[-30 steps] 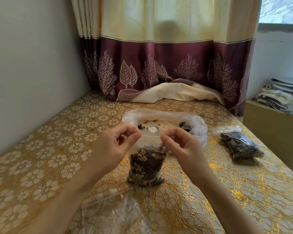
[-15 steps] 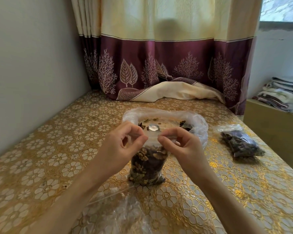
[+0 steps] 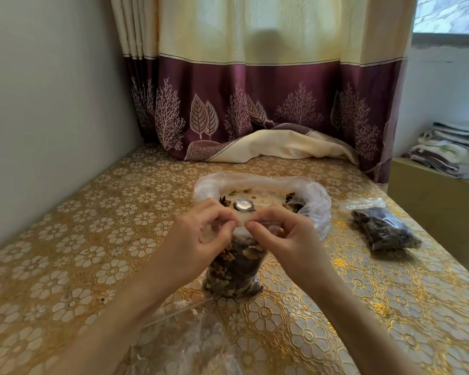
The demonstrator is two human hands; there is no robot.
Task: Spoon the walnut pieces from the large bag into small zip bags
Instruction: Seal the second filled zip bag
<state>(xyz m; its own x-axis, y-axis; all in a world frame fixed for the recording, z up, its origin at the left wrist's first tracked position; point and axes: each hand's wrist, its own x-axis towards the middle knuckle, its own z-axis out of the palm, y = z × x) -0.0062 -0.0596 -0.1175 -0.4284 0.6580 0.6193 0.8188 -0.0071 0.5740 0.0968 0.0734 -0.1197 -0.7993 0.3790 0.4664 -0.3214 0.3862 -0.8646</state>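
1. In the middle of the table (image 3: 65, 266), I see a small zip bag (image 3: 234, 269) standing up, full of brown walnut pieces (image 3: 228, 277).
2. The left hand (image 3: 198, 239) pinches the top edge of this bag with its thumb and first finger curled tight on the plastic.
3. The right hand (image 3: 284, 239) pinches the same top edge just beside the left hand, and their fingertips almost touch.
4. Just behind the hands lies the large bag (image 3: 309, 196), clear and open at the top, with its rim rolled down.
5. Inside the large bag I see a shiny spoon (image 3: 243, 204) and a few walnut bits near the edges.
6. On the right side of the table, well apart from the hands, lies a filled bag (image 3: 385, 230) on its side, dark with nuts.
7. Near me, at the front of the table, lie some empty clear bags (image 3: 190, 339), flat and crinkly.
8. The table has a gold cloth with flower shapes.
9. A curtain (image 3: 255, 90), cream on top and purple below, hangs behind the table.
10. Far to the right, folded cloths (image 3: 450, 150) sit in a pile on a low cabinet (image 3: 431, 201).
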